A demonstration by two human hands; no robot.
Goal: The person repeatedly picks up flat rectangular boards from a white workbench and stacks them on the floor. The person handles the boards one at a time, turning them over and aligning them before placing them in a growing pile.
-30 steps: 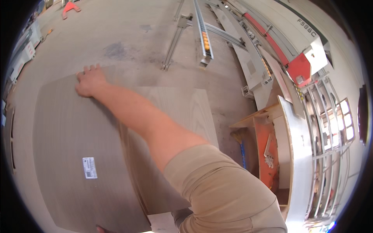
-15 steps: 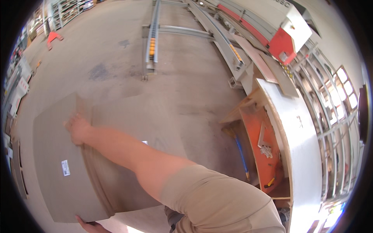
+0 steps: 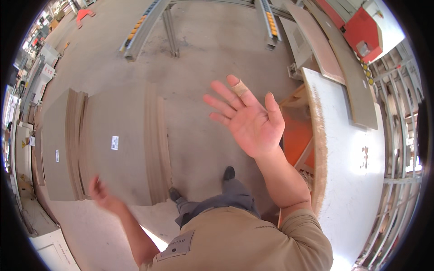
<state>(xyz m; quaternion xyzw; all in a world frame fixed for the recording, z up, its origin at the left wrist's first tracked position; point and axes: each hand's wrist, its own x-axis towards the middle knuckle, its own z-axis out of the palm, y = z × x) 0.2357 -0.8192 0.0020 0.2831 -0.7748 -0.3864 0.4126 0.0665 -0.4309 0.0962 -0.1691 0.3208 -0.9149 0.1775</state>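
Flat grey-brown stacked boards (image 3: pixel 122 171) lie left, a white-topped workbench (image 3: pixel 350 180) right, grey metal rails (image 3: pixel 143 29) ahead on dusty floor (image 3: pixel 194 117). The right hand (image 3: pixel 257 126) spreads its fingers; the left hand (image 3: pixel 103 196) blurs near the boards, fingers unclear.

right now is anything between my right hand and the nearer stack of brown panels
Nothing visible: only floor shows between your open right hand and the nearer brown panel stack. Your blurred left hand overlaps that stack's lower part; contact is unclear.
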